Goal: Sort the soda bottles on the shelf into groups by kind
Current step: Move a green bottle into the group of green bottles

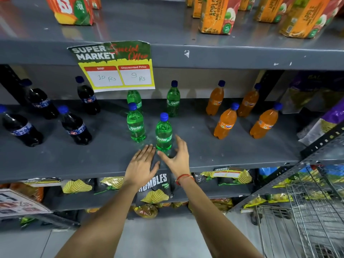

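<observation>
On the grey shelf (204, 157), dark colas at 9 o'clock, Sprite bottles centre, orange sodas at 3 o'clock: grouped by kind. Left hand (141, 166) flat, empty; right hand (178, 155) spread wide beside the front Sprite bottle (163, 135), apparently just clear of it.

Head view: looks forward-down, close to shelf (104, 161); edges warped, perhaps wide-angle.

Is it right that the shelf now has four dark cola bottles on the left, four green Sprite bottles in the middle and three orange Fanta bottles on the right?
Not quite. The head view shows four orange Fanta bottles on the right, not three. The four dark cola bottles on the left and four green Sprite bottles in the middle are correct.
</observation>
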Demonstrator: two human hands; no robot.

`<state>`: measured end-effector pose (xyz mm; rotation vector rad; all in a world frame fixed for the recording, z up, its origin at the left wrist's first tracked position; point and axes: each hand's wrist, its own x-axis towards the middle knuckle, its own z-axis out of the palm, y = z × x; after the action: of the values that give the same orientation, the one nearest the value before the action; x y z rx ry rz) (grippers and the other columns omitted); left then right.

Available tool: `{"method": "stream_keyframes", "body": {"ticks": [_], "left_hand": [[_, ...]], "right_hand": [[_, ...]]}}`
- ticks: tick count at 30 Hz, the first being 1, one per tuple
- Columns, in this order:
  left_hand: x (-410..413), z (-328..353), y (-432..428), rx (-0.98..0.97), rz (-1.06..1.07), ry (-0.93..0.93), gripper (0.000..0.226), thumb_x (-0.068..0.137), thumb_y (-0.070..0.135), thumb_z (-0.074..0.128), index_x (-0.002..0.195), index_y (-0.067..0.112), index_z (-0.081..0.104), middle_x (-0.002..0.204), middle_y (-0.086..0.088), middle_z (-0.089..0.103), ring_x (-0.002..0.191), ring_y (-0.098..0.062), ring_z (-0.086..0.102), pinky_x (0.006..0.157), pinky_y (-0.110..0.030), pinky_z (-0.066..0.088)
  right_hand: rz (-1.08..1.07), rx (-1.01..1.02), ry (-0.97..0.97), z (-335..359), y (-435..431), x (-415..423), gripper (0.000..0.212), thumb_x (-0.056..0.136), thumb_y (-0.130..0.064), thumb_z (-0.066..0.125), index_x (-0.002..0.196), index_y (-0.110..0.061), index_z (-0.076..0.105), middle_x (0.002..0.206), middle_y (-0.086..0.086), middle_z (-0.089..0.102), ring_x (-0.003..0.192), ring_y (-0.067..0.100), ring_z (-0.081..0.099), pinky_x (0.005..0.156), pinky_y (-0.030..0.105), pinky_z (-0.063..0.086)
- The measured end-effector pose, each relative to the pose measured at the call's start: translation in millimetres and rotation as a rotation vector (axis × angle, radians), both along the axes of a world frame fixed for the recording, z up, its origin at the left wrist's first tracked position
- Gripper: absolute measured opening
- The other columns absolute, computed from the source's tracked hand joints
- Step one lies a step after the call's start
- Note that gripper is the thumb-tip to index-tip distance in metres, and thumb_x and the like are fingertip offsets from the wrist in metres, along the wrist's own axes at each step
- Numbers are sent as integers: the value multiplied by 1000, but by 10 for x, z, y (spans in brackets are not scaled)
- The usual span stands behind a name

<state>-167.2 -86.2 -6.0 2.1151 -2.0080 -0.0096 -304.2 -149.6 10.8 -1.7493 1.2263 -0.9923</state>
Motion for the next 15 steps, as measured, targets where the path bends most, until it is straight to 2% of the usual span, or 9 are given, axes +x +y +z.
{"method": "stream_keyframes", "body": {"ticks": [2, 6, 12, 15], "left_hand": [[8, -2, 8, 2, -3, -1, 61, 91, 43, 31, 130, -1, 48, 135, -17, 51, 127, -27, 45, 105, -44, 34], [11, -4, 15, 0, -3, 6, 61, 92, 43, 31, 131, -1, 48, 135, -16, 51, 127, -26, 44, 105, -42, 33], [34, -21, 16, 2, -7, -6, 60, 93, 44, 31, 131, 1, 50, 136, -14, 50, 128, -25, 43, 104, -43, 32], [44, -35, 12, 2, -7, -7, 63, 95, 47, 23, 132, 2, 49, 138, -13, 49, 130, -24, 40, 105, -42, 31]], "right_hand": [[12, 6, 23, 14, -68, 116, 74, 68, -36, 77, 129, -10, 44, 127, 10, 54, 120, 20, 50, 99, 32, 44], [-63, -29, 42, 58, -230, 183, 51, 65, -23, 78, 110, -10, 57, 105, 11, 68, 98, 27, 64, 85, 39, 53], [-172, -10, 66, 182, -589, 5, 50, 64, -19, 83, 106, -5, 60, 101, 17, 71, 95, 32, 66, 85, 42, 53], [-169, 9, 93, 221, -703, -65, 50, 64, -19, 83, 105, -5, 59, 102, 17, 70, 97, 32, 65, 87, 42, 53]]}}
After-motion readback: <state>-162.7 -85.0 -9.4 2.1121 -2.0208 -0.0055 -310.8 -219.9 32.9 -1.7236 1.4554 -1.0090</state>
